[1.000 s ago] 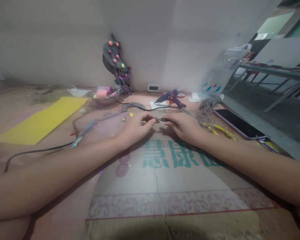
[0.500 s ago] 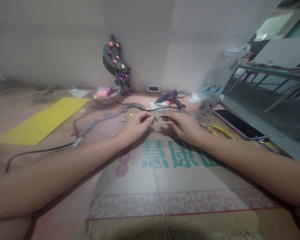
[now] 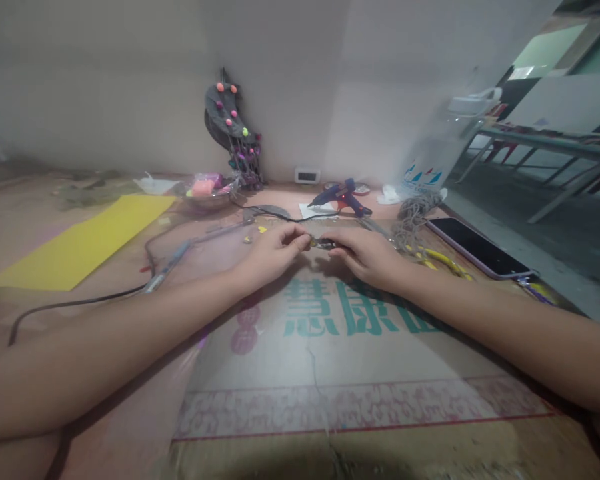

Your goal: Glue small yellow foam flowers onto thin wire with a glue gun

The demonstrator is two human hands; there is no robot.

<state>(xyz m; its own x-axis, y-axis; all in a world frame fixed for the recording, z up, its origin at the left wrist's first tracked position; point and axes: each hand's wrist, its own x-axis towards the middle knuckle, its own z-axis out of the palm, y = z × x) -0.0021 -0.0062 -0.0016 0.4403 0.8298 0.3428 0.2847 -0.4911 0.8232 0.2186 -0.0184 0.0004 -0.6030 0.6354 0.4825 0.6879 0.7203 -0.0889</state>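
Both my arms reach forward over a flattened cardboard sheet printed with teal characters. My left hand is closed in a pinch on a tiny yellowish piece. My right hand is closed too, gripping a small dark tool whose tip meets that piece between the two hands. The fingertips of both hands almost touch, just above the cardboard.
A blue glue gun stands behind the hands. A phone, grey twine and yellow-handled pliers lie to the right. A yellow sheet, a black cable and a bowl of pompoms lie left. A grey decorated craft leans in the corner.
The hands drew a little apart half a second ago and have come together again, the tool tip back against the small piece. Nothing else has moved.
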